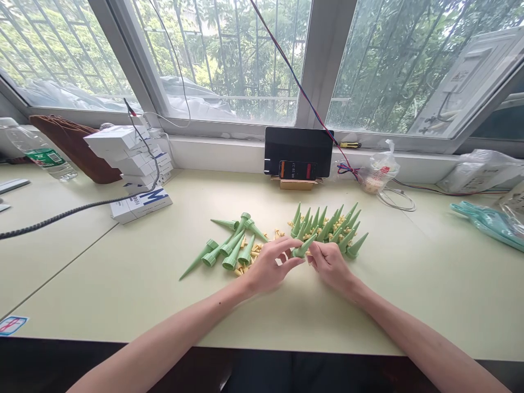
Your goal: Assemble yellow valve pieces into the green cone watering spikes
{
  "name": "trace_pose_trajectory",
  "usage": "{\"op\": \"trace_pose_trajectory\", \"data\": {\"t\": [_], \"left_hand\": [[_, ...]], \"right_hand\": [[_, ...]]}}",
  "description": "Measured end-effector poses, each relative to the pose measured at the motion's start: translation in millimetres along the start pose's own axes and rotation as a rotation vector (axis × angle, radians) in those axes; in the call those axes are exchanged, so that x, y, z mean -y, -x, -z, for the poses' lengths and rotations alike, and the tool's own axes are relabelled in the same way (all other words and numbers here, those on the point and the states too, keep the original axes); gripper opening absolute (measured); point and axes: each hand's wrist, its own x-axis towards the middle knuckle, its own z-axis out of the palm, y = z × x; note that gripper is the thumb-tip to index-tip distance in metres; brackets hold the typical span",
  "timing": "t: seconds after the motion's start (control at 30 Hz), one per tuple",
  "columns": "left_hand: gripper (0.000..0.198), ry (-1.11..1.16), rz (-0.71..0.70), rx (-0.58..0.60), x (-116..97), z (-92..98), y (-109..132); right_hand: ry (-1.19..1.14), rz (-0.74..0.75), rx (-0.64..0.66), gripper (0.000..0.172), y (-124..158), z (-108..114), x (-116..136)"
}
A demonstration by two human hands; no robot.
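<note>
My left hand [272, 261] is closed on a green plastic spike [302, 249], gripping its wide end between thumb and fingers, with the point tilted up to the right. Right beside that point, my right hand [331, 263] is pinched; what its fingertips hold is hidden, though a bit of yellow shows near them. Left of my hands lies a loose pile of green spikes [232, 250] with ribbed, hollow caps. Small yellow plastic pieces [256, 251] are scattered between pile and hand. Beyond my right hand, several green spikes [323, 222] stand points up in a cluster, with yellow pieces among them.
A phone [297, 170] showing a timer leans on a black tablet [298, 143] at the back. Stacked white boxes [141, 204], a cable [82, 206] and a plastic bottle [45, 155] are on the left. A bagged cup [379, 173] and a teal pouch [487, 221] sit right.
</note>
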Motion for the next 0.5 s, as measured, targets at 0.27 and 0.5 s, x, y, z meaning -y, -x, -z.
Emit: {"op": "trace_pose_trajectory", "data": {"t": [0.27,0.5], "left_hand": [[0.023,-0.014,-0.047,0.034,-1.0,1.6,0.0],[0.031,-0.063,0.015,0.054,-0.8,-2.1,3.3]], "right_hand": [[-0.069,-0.066,0.034,0.061,-2.3,0.0,1.2],[-0.115,-0.127,0.013,0.061,-1.4,1.2,1.9]]}}
